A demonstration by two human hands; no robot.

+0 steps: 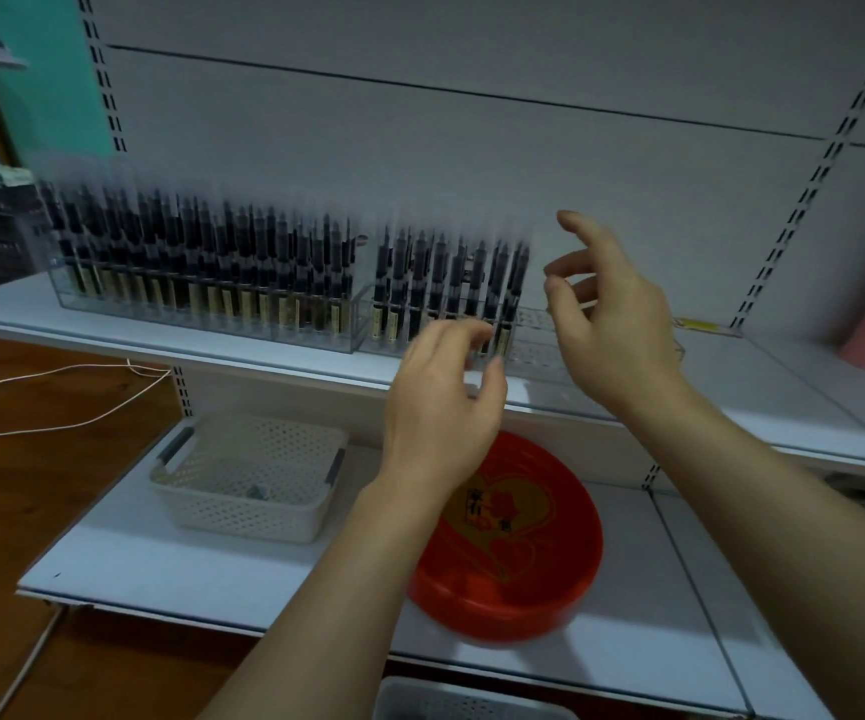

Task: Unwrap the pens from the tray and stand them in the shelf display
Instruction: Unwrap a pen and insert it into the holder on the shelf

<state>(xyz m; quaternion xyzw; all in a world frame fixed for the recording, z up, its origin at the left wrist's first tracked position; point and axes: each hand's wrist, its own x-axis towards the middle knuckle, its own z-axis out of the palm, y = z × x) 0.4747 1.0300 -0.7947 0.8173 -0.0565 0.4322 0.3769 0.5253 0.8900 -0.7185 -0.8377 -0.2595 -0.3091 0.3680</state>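
Both grips empty, pens (451,283) standing upright

two bare forearms and hands, left hand (438,407) and right hand (609,324); sleeveless to the frame edge, short plain fingernails.

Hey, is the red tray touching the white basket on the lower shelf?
Apart. The head view shows a strip of bare white shelf between the basket and the red tray.
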